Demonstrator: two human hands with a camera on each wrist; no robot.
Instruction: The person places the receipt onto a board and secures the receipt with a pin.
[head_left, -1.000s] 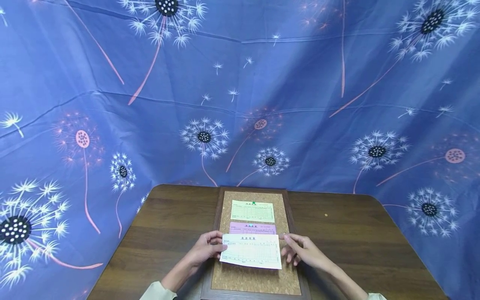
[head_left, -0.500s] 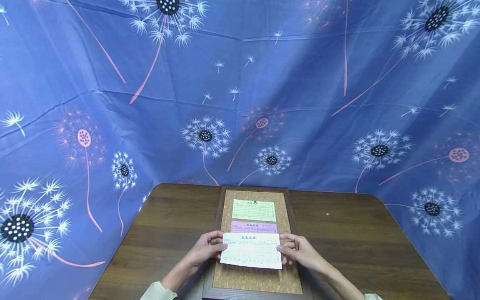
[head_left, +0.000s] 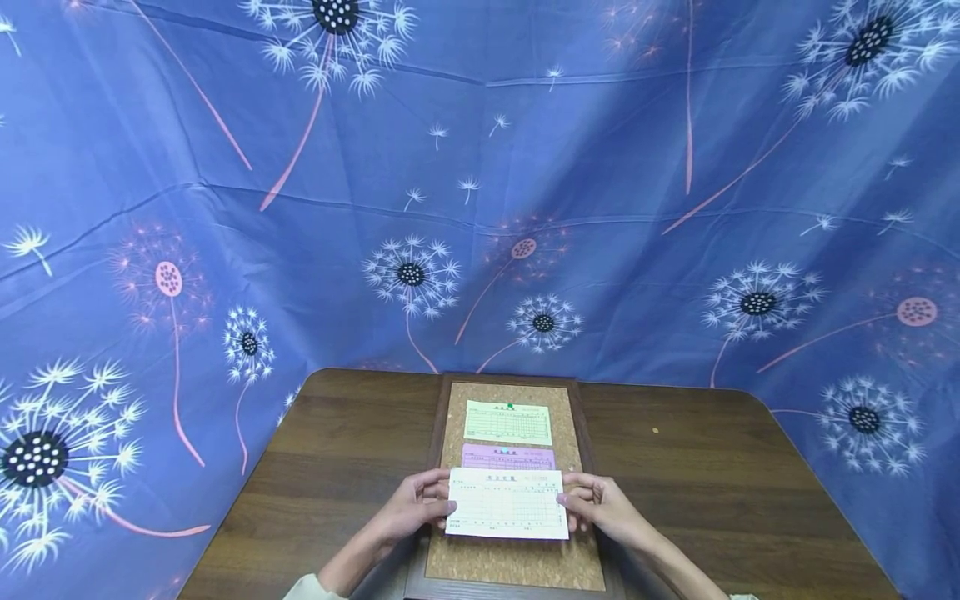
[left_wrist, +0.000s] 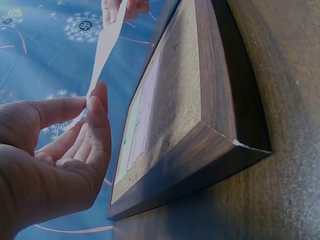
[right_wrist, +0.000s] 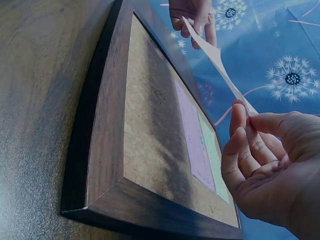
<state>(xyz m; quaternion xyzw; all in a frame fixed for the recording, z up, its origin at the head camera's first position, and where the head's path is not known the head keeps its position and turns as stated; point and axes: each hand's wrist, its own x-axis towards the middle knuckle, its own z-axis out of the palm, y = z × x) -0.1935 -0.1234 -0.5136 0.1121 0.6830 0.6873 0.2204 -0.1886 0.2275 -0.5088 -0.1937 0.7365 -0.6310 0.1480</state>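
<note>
A white printed form (head_left: 508, 504) is stretched between both hands above a framed cork board (head_left: 517, 560). My left hand (head_left: 408, 507) pinches its left edge between thumb and fingers; my right hand (head_left: 606, 507) pinches the right edge the same way. Both wrist views show the sheet edge-on, raised off the cork. Behind it on the board lie a purple form (head_left: 508, 457), its lower part hidden by the white sheet, and a green form (head_left: 507, 422) farther up. A green pushpin (head_left: 510, 406) sits at the green form's top edge; a teal one (head_left: 505, 450) marks the purple form.
The board's dark wooden frame (right_wrist: 107, 135) stands up from the brown wooden table (head_left: 690, 483). A blue curtain (head_left: 480, 167) with a dandelion print hangs behind the table. A tiny pale speck (head_left: 656, 431) shows on the table to the right.
My right hand, earlier beside the white form with fingertips together, has taken hold of its right edge. The form has since shifted slightly right and straightened.
</note>
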